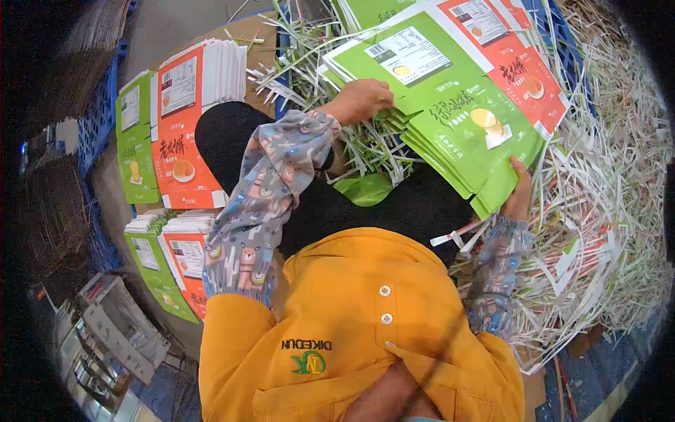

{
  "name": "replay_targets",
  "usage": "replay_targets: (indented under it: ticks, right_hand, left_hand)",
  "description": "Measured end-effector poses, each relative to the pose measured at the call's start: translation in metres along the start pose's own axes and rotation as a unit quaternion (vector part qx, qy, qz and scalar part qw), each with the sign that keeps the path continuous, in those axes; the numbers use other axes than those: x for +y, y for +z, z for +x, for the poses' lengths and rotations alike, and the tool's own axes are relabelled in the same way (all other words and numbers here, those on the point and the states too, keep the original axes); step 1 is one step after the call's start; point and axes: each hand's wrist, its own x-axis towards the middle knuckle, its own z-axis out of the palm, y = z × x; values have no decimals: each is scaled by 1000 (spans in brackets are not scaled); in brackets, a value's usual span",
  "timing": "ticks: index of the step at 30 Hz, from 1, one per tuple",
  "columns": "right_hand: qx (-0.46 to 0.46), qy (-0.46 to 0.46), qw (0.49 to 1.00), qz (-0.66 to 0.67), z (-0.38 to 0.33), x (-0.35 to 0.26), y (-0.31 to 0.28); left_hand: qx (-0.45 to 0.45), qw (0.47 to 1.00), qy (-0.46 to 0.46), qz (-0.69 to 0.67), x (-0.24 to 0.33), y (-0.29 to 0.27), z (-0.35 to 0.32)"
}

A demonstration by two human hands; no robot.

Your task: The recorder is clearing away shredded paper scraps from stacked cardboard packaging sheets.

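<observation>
left hand [362, 100]: fingertips hidden under green sheets [457, 119] | right hand [520, 197]: palm hidden behind stack edge

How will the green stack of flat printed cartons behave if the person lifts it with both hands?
The green stack probably sags and fans: its sheets already splay at the lower edge. Glossy faces may slide apart. The left hand and right hand grip opposite edges.

A grey concrete floor [148, 35] is seen in the upper left of the frame. Blue plastic pallets [95, 119] are laid along the left edge. The right half is covered by a heap of white and green paper trimmings [605, 211]. Brown cardboard [246, 32] is spread at upper centre.
</observation>
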Motion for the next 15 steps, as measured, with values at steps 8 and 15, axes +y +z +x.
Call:
replay_targets:
  ticks: [8,15]
  right_hand:
    - [25,65,996,51,-4,-11,9]
    - [49,2,998,26,-17,-15,6]
  left_hand:
    - [-191,962,-194,-12,-48,-29,-63]
    - [95,711,-534,-448,-65,-6,-34]
